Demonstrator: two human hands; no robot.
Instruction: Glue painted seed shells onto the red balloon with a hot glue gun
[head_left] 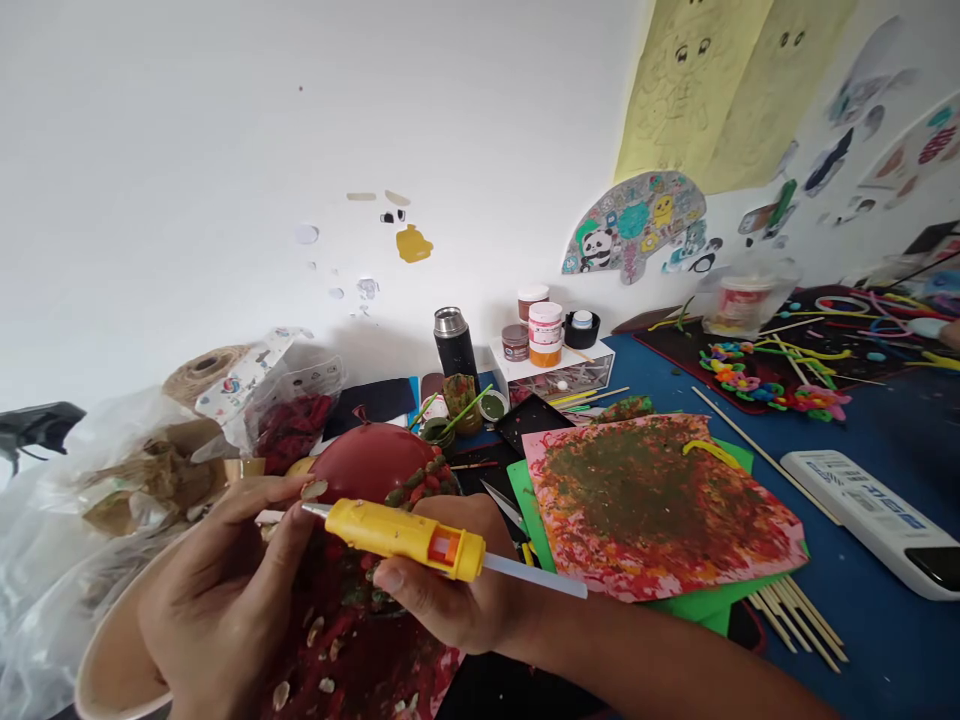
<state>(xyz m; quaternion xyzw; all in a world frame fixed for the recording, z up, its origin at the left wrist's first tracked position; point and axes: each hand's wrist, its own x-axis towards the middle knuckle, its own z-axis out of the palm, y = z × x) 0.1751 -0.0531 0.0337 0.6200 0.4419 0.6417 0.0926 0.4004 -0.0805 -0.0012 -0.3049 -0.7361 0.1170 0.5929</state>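
Note:
My left hand (pixel 225 590) pinches a small pale pistachio shell (pixel 313 491) between thumb and forefinger. In my right hand (pixel 472 580) is a yellow hot glue gun (pixel 397 535), its metal nozzle tip close to the shell. A translucent glue stick (pixel 536 574) pokes out of the gun's rear. Behind both hands sits a red balloon (pixel 364 452), its side partly covered with green and orange painted shells (pixel 421 482). Below lie loose pale shells (pixel 327 685) on a red-stained surface. My hands hide part of the balloon's lower area.
A beige bowl (pixel 94 660) and plastic bags (pixel 45 590) crowd the left. Rightward lie a paint-smeared pink sheet (pixel 765 540), wooden sticks (pixel 802 620) and a white box-shaped device (pixel 870 510). Behind stand a black flask (pixel 454 350) and paint jars (pixel 545 335); scissors (pixel 504 505) lie near my right hand.

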